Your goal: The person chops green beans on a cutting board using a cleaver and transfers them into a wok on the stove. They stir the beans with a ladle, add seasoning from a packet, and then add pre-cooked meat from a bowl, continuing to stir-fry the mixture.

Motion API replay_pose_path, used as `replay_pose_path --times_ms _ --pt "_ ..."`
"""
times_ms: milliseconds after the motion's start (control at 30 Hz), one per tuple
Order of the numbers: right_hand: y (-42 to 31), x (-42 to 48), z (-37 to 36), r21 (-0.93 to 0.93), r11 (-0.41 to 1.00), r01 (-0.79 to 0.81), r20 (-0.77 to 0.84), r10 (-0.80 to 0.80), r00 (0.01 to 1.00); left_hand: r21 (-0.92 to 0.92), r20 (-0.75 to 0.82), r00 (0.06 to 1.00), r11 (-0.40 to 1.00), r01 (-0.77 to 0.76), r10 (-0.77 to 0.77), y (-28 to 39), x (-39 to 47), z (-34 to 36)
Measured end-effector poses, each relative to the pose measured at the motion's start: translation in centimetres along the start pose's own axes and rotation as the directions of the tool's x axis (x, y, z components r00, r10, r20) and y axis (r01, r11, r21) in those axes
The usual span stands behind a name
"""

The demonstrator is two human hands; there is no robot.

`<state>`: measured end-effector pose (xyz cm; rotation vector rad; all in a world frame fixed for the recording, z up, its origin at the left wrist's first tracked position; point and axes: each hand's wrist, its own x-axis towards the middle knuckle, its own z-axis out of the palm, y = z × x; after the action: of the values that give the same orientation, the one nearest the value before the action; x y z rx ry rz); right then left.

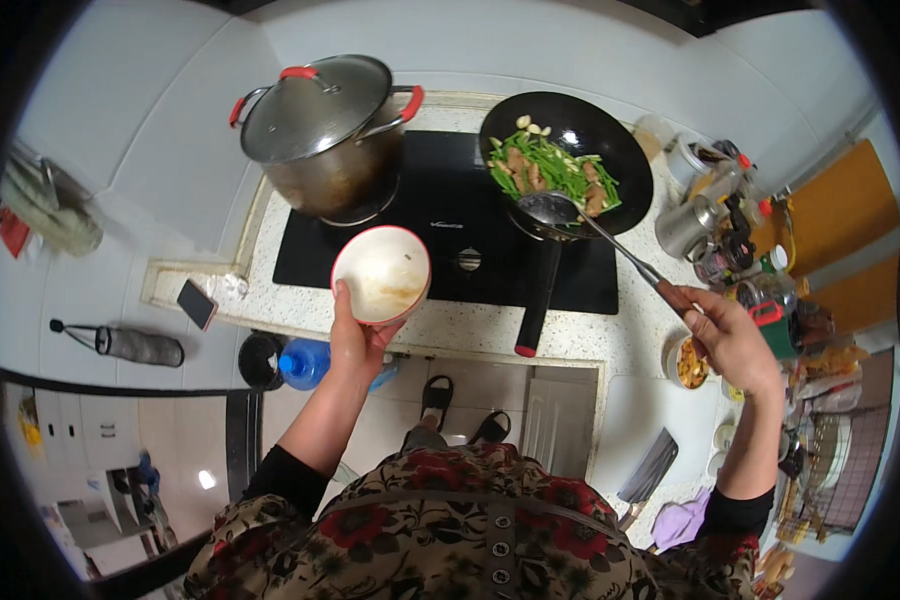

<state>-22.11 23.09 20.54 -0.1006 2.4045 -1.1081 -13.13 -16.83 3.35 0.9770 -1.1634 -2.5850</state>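
My left hand [356,334] holds a white bowl [379,266] with a red rim, tilted towards me above the front edge of the cooktop. Only brownish residue and a small dark fleck show inside it. In my right hand [731,341] is the wooden handle of a metal ladle [551,208]. The ladle's head rests at the near side of a black wok [630,172], over the food. Green vegetable pieces [551,161], brown meat pieces [521,171] and pale garlic cloves [532,127] lie in the wok. Its long black handle [540,296] points towards me.
A large lidded steel pot [330,172] stands on the left of the black cooktop [450,187]. Bottles and jars [727,251] crowd the right side. A bowl of yellow-orange pieces [690,364] sits below my right hand. A cleaver [651,465] lies on a white board [626,420].
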Motion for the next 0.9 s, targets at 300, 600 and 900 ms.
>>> replay_pose_path --times_ms 300,600,900 --pt "3.4 7.5 5.0 -0.475 0.875 0.097 -0.483 -0.352 0.802 0.011 -0.002 1.000 1.000 0.015 -0.015 -0.4 -0.1 -0.2" --pt "2.7 14.9 5.4 -0.697 0.697 0.171 -0.377 -0.558 0.739 0.023 0.096 0.995 0.999 -0.040 0.038 -1.1 0.1 1.3" --pt "-0.6 1.8 -2.7 -0.705 0.705 0.071 -0.402 -0.480 0.780 0.080 0.138 0.985 0.990 -0.119 0.107 -1.0 0.5 1.2"
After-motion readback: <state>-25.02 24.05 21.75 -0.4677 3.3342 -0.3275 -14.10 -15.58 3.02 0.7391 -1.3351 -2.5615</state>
